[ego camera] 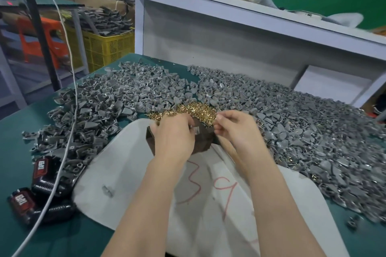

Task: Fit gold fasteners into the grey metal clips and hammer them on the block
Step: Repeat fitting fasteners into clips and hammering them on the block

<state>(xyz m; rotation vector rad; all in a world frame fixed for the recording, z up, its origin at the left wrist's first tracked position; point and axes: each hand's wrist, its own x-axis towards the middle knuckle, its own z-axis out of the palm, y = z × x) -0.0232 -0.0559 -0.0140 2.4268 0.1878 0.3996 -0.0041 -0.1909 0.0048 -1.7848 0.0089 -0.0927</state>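
Hundreds of gold fasteners [188,110] heaped on the green counter [12,152] among grey clips [292,127], just behind a dark block [203,142]. Left hand [173,133]: grip clenched on one blurred clip [195,131] over the block. Right hand [236,125]: fingertips pinched, contents indiscernible. Black packs [40,166] lettered roughly "TAPER". White sheet [125,162], red scrawl illegible.

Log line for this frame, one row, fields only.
step: fitting | left hand: holds grey clip over block | right hand: fingers pinched beside gold fasteners, contents unclear
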